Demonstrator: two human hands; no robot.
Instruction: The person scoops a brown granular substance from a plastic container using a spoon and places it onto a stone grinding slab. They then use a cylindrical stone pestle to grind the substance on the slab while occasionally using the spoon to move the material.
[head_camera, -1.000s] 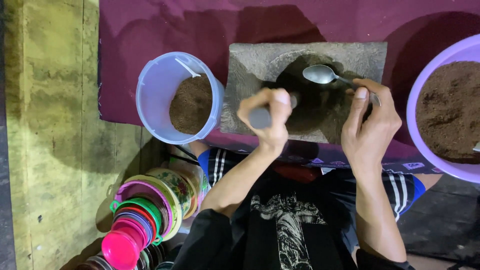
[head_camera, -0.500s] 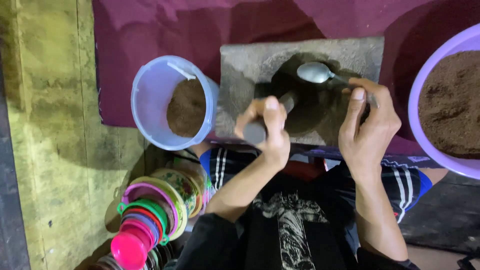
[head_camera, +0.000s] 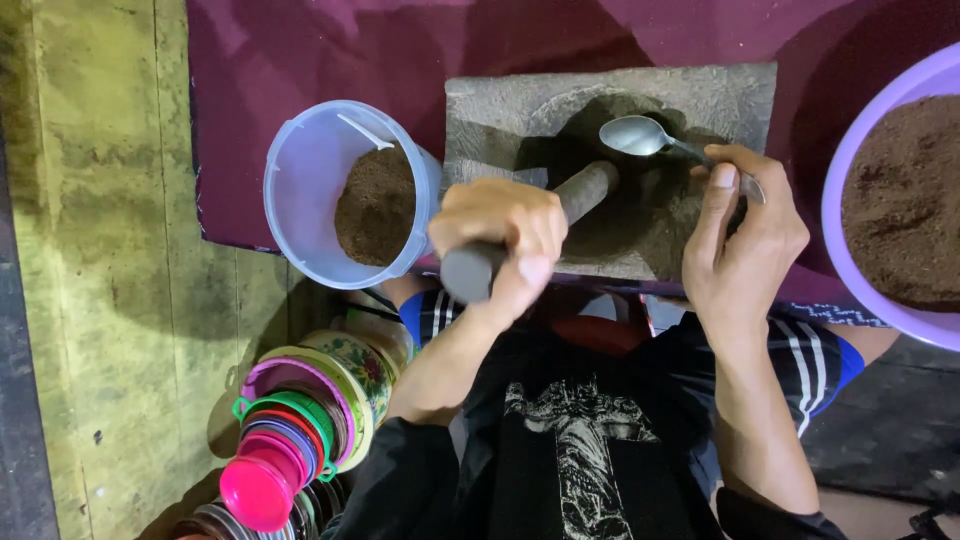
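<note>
My left hand (head_camera: 503, 243) grips a grey stone pestle (head_camera: 588, 186) whose far end rests in the dark hollow of a square stone mortar (head_camera: 500, 115). In my right hand (head_camera: 742, 235) is a metal spoon (head_camera: 636, 134), its empty bowl held over the mortar's hollow. Left of the mortar, tilted, lies a clear plastic tub (head_camera: 305, 180) with brown powder (head_camera: 376, 205) inside. A purple basin (head_camera: 840, 215) full of the same brown powder sits at the right edge.
A maroon cloth (head_camera: 330, 50) covers the ground under the mortar and tub. A stack of colourful plastic bowls and strainers (head_camera: 290, 440) lies at my lower left on a yellow-green floor (head_camera: 100, 250). My dark shirt and striped sleeves fill the bottom of the view.
The pestle has swung so its head now lies deeper in the hollow, and my left hand has moved down and left. The spoon stays over the mortar.
</note>
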